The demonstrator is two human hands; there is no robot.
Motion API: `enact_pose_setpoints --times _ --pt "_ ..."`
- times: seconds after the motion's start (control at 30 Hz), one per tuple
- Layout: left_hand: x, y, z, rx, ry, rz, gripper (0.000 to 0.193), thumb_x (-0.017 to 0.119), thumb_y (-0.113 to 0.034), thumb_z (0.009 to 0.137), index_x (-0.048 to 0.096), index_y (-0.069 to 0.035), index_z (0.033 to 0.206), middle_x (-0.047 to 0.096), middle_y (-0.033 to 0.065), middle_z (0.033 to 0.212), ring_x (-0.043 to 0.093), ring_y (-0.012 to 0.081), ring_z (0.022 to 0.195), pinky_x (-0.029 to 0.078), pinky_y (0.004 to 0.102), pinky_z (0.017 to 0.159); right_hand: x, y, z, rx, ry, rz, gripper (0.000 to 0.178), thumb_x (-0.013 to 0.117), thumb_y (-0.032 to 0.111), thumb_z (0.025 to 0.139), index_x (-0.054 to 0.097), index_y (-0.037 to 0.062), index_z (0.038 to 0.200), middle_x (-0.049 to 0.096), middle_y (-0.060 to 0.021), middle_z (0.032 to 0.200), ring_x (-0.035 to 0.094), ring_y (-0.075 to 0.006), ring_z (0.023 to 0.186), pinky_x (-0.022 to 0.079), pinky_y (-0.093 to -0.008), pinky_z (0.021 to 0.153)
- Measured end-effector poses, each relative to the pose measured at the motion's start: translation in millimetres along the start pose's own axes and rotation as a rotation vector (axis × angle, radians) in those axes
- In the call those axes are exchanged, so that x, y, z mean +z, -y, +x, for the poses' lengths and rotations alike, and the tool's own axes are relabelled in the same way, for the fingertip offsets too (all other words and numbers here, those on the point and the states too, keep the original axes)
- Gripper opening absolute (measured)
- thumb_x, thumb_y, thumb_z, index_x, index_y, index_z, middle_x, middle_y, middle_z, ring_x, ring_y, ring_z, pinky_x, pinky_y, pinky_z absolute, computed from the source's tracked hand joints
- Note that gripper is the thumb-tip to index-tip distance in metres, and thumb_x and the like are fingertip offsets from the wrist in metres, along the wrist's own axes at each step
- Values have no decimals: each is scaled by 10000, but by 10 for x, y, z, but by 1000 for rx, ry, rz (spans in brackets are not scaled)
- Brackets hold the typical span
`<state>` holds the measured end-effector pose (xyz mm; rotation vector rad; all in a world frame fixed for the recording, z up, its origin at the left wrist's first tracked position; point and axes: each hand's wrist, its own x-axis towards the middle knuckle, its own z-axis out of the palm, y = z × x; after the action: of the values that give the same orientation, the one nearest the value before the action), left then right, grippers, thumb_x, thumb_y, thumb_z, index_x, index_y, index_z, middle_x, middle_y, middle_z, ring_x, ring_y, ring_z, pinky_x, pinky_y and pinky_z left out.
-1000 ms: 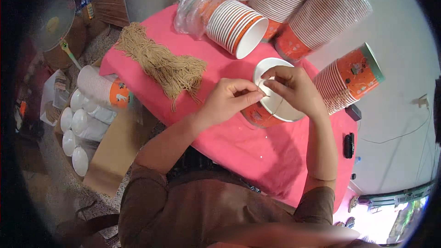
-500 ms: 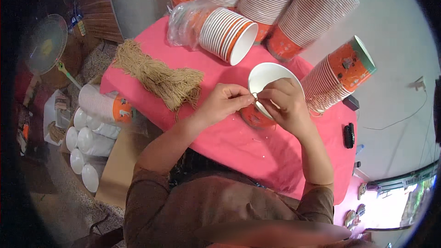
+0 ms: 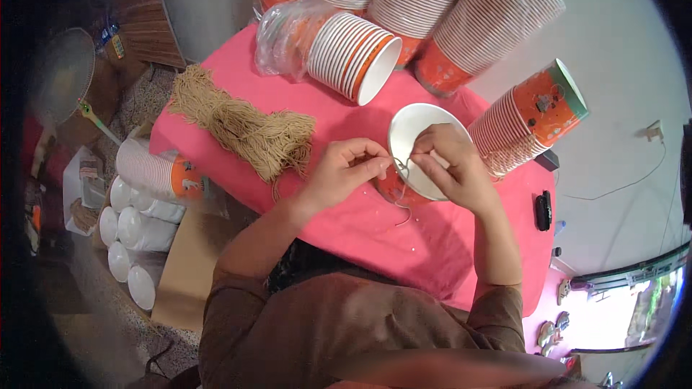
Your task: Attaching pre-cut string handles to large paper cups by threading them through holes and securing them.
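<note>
A paper cup (image 3: 413, 124) with a white inside and an orange printed outside stands tilted in front of me on the pink cloth. My left hand (image 3: 348, 171) pinches a thin string (image 3: 402, 167) at the cup's near left rim. Thumb and fingers of my right hand (image 3: 453, 164) close on the same string over the cup's mouth, covering part of the cup. Between the hands the string forms a small loop, and a loose tail hangs below onto the cloth. To the left lies a bundle of tan strings (image 3: 241, 128).
A stack of orange cups (image 3: 530, 119) with string around it leans at right. Another stack (image 3: 353, 57), partly bagged, lies behind; tall wrapped stacks (image 3: 497, 25) stand at the back. A black object (image 3: 543, 210) sits near the table's right edge. Left below is a cardboard box (image 3: 189, 259) holding wrapped cups.
My fingertips have drawn slightly apart, with more string and a loop showing between them. The string's tail now hangs in view below the cup. The whole view has shifted a little.
</note>
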<state>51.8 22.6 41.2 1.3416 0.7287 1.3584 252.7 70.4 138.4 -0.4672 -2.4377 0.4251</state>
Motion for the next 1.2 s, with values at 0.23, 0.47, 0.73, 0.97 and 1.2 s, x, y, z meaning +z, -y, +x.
enact_pose_setpoints --times 0.23,0.47,0.73,0.97,1.2 --pt "59 -80 -56 -112 -6 -25 124 589 -101 932 636 9 968 637 1 823 583 56 770 488 219 697 161 -55 35 -79 -52 -23 111 685 70 768 582 30 774 598 -99 756 586 -299 741 447 -396 742" --pt "121 -5 -67 -51 -50 47 73 611 -43 897 629 13 940 623 -19 821 571 39 755 465 202 634 233 -114 -22 -37 9 21 90 676 74 802 600 27 794 606 -90 768 585 -275 762 445 -381 775" --pt "184 25 14 575 -264 481 101 690 34 802 619 -5 864 620 65 803 600 102 724 462 213 617 206 -79 7 294 163 283 209 593 169 926 586 7 794 583 -78 735 529 -180 690 423 -314 677" --pt "210 150 -64 127 -307 62 59 650 1 852 608 -18 889 618 5 833 572 57 755 461 219 623 244 -118 -26 526 157 346 264 679 190 860 548 -12 752 487 -83 632 446 -129 582 384 -303 537" --pt "160 104 -25 -114 -149 -389 33 565 -86 898 569 -57 913 531 -32 757 450 40 611 380 204 555 407 9 -101 129 -133 -13 216 746 37 722 570 33 847 601 -76 811 574 -215 745 455 -305 696"
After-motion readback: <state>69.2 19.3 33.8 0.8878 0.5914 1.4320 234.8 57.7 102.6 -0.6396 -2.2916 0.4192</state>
